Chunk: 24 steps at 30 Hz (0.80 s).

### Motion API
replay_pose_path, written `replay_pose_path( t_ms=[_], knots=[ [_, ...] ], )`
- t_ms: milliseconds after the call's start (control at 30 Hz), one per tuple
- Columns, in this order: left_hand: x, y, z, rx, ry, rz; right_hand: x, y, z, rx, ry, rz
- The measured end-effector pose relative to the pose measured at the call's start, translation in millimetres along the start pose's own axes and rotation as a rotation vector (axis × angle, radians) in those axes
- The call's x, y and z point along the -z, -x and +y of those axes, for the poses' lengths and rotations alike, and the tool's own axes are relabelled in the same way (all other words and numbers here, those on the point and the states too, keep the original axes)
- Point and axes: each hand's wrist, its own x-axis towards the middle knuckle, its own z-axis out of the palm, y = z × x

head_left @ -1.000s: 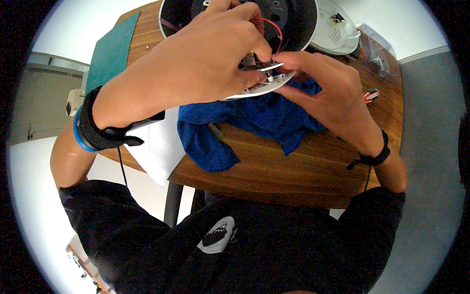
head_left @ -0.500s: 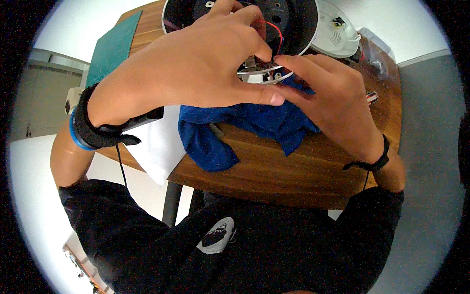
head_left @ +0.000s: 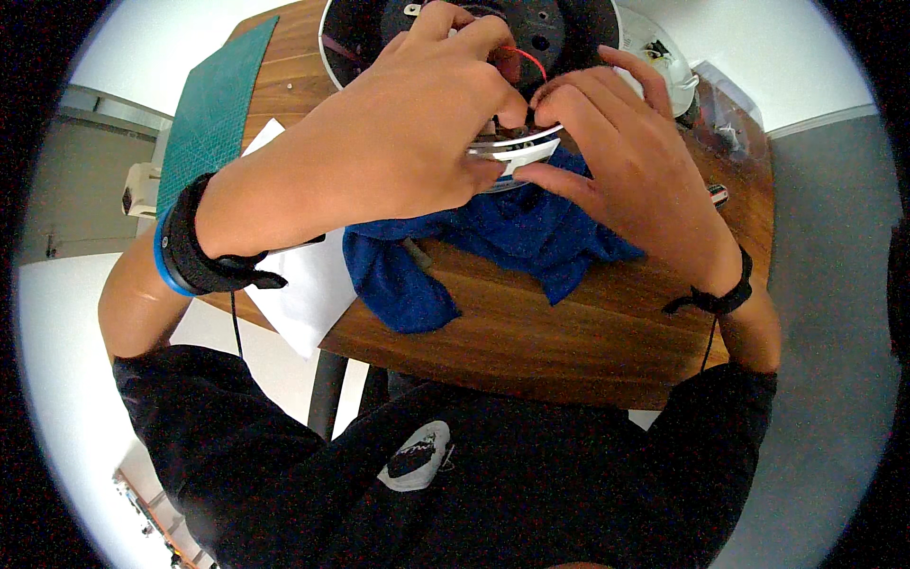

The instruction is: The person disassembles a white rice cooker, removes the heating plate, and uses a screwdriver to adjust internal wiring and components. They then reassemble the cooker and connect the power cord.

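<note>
The left hand (head_left: 417, 128) is clamped on a white panel (head_left: 533, 159), its thumb on the near side and its fingers curled over the far side. The panel sits between the two hands, above a rumpled blue cloth (head_left: 502, 237) and just in front of a round black drum (head_left: 353, 62) with a white rim. The right hand (head_left: 621, 142) is at the panel's right end, thumb by the lower edge and index finger by the upper edge; whether it is closed on the panel cannot be told, since the fingertips are partly hidden. A red wire (head_left: 533, 61) curves from behind the left fingers toward the right fingertips.

The black shirt (head_left: 531, 493) bears a pale oval print (head_left: 415, 457) with a dark motif inside. The green mat (head_left: 213, 114), at the far left of the wooden table (head_left: 531, 341), carries fine pale grid lines. White paper (head_left: 308, 294) lies near the left forearm, partly over the table edge. To the right of the drum are a white cover (head_left: 668, 66) and a clear bag (head_left: 730, 114); a small tool (head_left: 718, 196) shows beside the right wrist, its markings too small to read.
</note>
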Motion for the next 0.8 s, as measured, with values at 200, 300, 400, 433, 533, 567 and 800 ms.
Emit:
replay_pose_path(
  t_ms=[200, 300, 400, 433, 533, 567, 800],
  knots=[
    [-42.0, 5.1, -18.7, -0.119, -0.209, 0.291, -7.7, -5.0, 12.3, 0.009, -0.262, -0.061],
    [0.2, 3.9, -2.2, -0.02, 0.058, 0.032, -8.8, -5.9, 14.3, 0.029, -0.261, -0.068],
    [-25.1, 5.3, -17.1, -0.087, 0.028, 0.197, -10.2, -8.1, 14.3, 0.026, -0.229, -0.058],
    [-24.7, 4.3, -18.4, -0.067, 0.031, 0.176, -12.0, -8.3, 14.8, 0.02, -0.231, -0.042],
    [-14.8, 0.8, -15.1, 0.005, 0.042, 0.058, -14.2, -8.9, 17.2, -0.005, -0.247, -0.026],
    [-16.9, 0.5, -15.3, 0.007, 0.031, 0.083, -14.4, -9.0, 18.0, -0.015, -0.254, -0.026],
    [-37.1, 10.2, -18.7, 0.003, -0.085, 0.316, -18.2, -15.2, 4.8, -0.063, -0.202, 0.024]
  ],
)
